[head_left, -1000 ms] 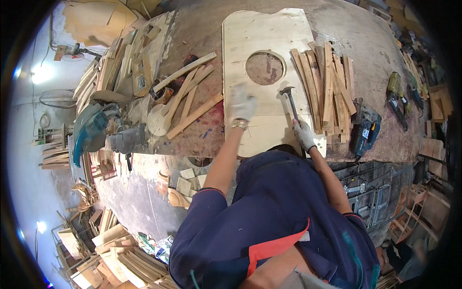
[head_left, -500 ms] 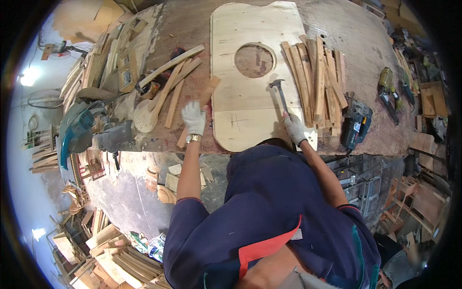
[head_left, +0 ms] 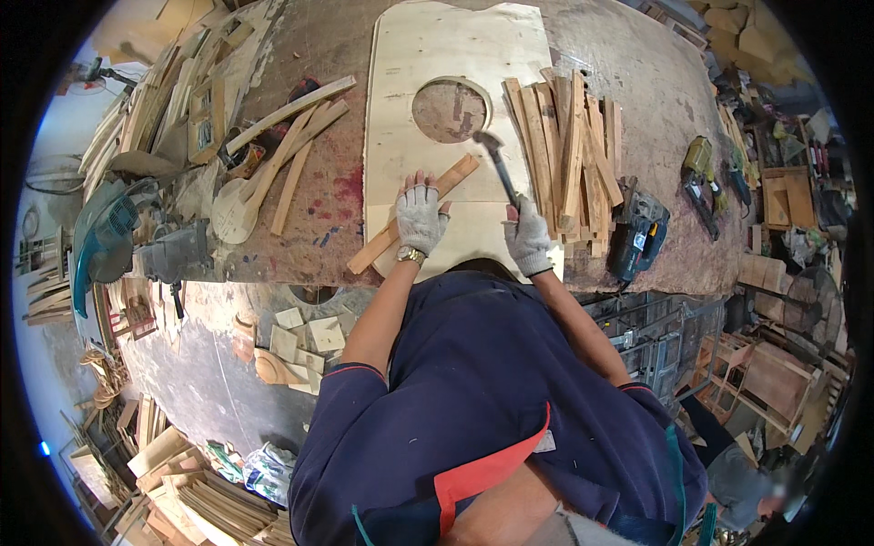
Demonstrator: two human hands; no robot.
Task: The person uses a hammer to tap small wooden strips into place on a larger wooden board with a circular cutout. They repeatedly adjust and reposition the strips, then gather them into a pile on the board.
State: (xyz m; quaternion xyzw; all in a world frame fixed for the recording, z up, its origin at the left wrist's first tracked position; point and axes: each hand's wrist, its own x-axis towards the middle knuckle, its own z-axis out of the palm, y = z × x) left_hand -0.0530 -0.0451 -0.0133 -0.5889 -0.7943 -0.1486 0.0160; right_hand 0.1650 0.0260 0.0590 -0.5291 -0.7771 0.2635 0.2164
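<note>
My left hand (head_left: 421, 218), in a fingerless knit glove, is closed over a short wooden strip (head_left: 373, 251). The strip slants across the near part of a pale plywood panel (head_left: 390, 109); the palm hides its middle. Whether it rests flat on the panel or is slightly raised, I cannot tell. In my gloved right hand (head_left: 527, 240) is a claw hammer (head_left: 499, 166), gripped by its handle, its head up and away from me, close to the panel's round hole (head_left: 450, 111).
Several wooden strips (head_left: 573, 164) are heaped by the panel's right edge, with a power tool (head_left: 637, 238) beyond. More strips (head_left: 293, 177) lie left on the workbench (head_left: 341, 187). A teal circular saw (head_left: 107, 227) is at the far left. Offcuts (head_left: 305, 341) lie below the bench edge.
My left hand has brought the wooden strip rightward onto the panel, from beside its left edge. The hammer has shifted a little left in my right hand, and the whole view has shifted slightly.
</note>
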